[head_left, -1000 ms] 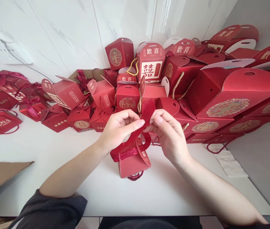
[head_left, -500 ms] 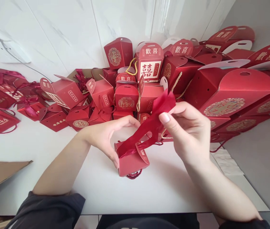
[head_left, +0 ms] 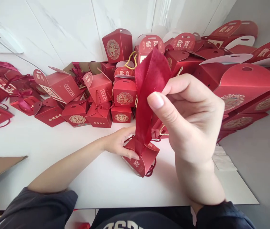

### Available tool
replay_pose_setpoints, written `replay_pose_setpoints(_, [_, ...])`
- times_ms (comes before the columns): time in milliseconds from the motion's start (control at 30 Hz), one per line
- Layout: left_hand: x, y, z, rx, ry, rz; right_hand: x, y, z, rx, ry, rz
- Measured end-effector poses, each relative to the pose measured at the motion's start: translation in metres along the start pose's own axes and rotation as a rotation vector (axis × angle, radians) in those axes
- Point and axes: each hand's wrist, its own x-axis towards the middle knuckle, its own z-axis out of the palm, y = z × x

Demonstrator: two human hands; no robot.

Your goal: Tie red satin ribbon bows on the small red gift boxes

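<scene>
A small red gift box (head_left: 149,157) with rounded top flaps stands on the white table, and a dark red cord handle hangs at its right side. My left hand (head_left: 122,143) grips this box from its left, with the thumb on the top flap; its other fingers are partly hidden behind. Up from the top of the box runs a wide, dark red satin ribbon (head_left: 144,105). My right hand (head_left: 192,117) pinches the upper part of the ribbon between thumb and forefinger, holding it raised and taut above the box.
Several red gift boxes (head_left: 99,118) are stacked along the tiled wall. Larger boxes (head_left: 242,82) pile up at the right. Ribboned boxes (head_left: 25,101) lie at the left, near a cardboard flap (head_left: 1,167). The white table's (head_left: 96,194) front edge runs before me.
My right hand has lifted the ribbon upward and closer to me. The gift box has turned and shifted slightly right, with my left thumb now over its top.
</scene>
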Motion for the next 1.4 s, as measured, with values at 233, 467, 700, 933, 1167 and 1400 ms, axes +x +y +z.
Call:
replay_pose_setpoints(233, [0.001,-0.002,0.008,0.115,-0.040,-0.040,0.004,0.012,-0.019,-0.112,0.004,-0.001])
replay_pose_setpoints(467, [-0.004,0.020,0.031,0.021,0.110,-0.203,0.007,0.006,-0.018,-0.099,0.117,-0.055])
replay_pose_setpoints(700, [-0.003,0.003,0.045,-0.219,0.182,-0.185,0.010,0.002,-0.023,-0.140,0.192,-0.121])
replay_pose_setpoints(933, [-0.003,-0.012,0.021,-0.129,0.176,-0.103,0.011,-0.004,-0.035,-0.034,0.129,-0.141])
replay_pose_setpoints(1167, [0.001,-0.019,0.004,0.101,0.205,0.034,0.011,-0.002,-0.031,-0.002,0.124,-0.220])
replay_pose_setpoints(1400, [0.005,-0.018,0.002,0.238,0.163,0.012,0.009,-0.006,-0.031,-0.064,0.042,-0.158])
